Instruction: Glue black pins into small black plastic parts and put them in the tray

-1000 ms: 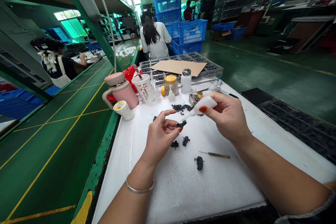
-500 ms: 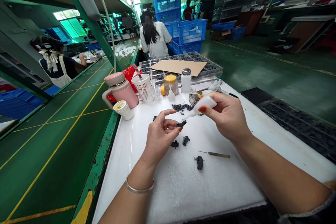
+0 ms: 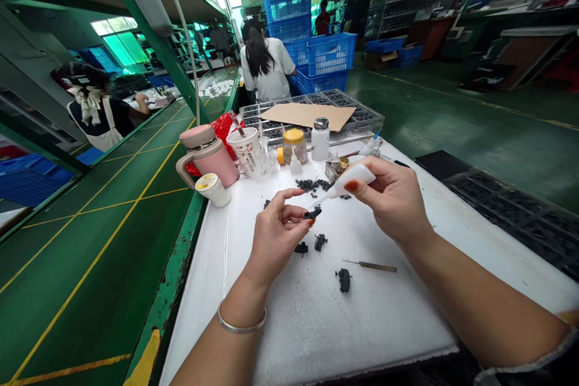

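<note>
Between thumb and fingers, my left hand [image 3: 279, 232] pinches a small black plastic part [image 3: 312, 213]. My right hand [image 3: 393, 196] is closed around a white squeeze bottle [image 3: 355, 181], tilted so its thin nozzle points down and left at the part; whether the tip touches it I cannot tell. Below my hands, more black parts lie on the white work surface: one [image 3: 321, 242] near my left fingers and another [image 3: 344, 280] closer to me. A thin needle-like tool with a brownish handle [image 3: 377, 267] rests to the right. Tiny black pieces [image 3: 312, 184] are scattered behind the nozzle.
At the back left stand a pink mug [image 3: 212, 157], a patterned cup [image 3: 246, 151] and a small white tub [image 3: 212, 190]. A yellow-lidded jar [image 3: 295, 143] and a white dispenser bottle [image 3: 321, 140] stand beyond. Cardboard [image 3: 307, 113] covers part of a compartment tray. A green conveyor [image 3: 113, 217] runs at left.
The squeeze bottle and its nozzle have shifted very slightly above the held part. My left hand keeps its pinch in nearly the same place.
</note>
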Demonstrator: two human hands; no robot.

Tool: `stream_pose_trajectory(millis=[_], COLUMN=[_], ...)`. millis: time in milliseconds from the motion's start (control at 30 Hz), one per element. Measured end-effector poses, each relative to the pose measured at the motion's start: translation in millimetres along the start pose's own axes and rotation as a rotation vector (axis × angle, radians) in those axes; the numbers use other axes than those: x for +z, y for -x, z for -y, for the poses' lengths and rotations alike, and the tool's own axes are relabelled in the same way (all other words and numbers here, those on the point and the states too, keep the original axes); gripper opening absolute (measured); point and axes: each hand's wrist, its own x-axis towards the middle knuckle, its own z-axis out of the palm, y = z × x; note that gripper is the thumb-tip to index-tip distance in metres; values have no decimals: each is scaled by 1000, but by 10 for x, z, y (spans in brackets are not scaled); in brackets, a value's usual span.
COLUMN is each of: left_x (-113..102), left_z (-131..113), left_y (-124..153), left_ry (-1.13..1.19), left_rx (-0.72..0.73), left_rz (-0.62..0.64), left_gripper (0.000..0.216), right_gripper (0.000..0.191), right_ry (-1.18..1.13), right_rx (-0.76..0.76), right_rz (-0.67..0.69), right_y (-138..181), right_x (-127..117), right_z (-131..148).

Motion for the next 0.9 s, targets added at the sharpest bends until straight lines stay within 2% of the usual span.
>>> stream_pose_trajectory(millis=[100, 267, 333, 433, 533, 600, 733, 900], left_x=[-2, -2, -8, -26, -45, -50, -39, -34], left_z=[1, -3, -11, -31, -53, -62, -58, -26], left_y=[-1, -13, -18, -23, -27, -30, -39, -50], left_ry=[-2, 55, 117, 189, 224, 249, 275, 290], left_rx=[5, 13, 9, 0, 4, 10, 12, -3], left_rz=[-7, -19, -26, -54, -70, -64, -53, -40], left_gripper=[47, 50, 53, 61, 69, 72, 75, 74], right_gripper=[29, 25, 33, 45, 36, 27, 28, 31], right_ry=[-98, -412, -508, -538, -463, -361, -208, -266], right_rx=[41, 197, 295, 426, 433, 398, 347, 386], right_rz=[-35, -156, -163, -14, 277, 407, 411, 378], right_y=[-17, -88, -106, -85, -17, 29, 80, 104], right_x=[-10, -31, -18, 49, 148, 206, 281, 330], right_z=[-46, -141, -169, -200, -207, -187, -115, -103])
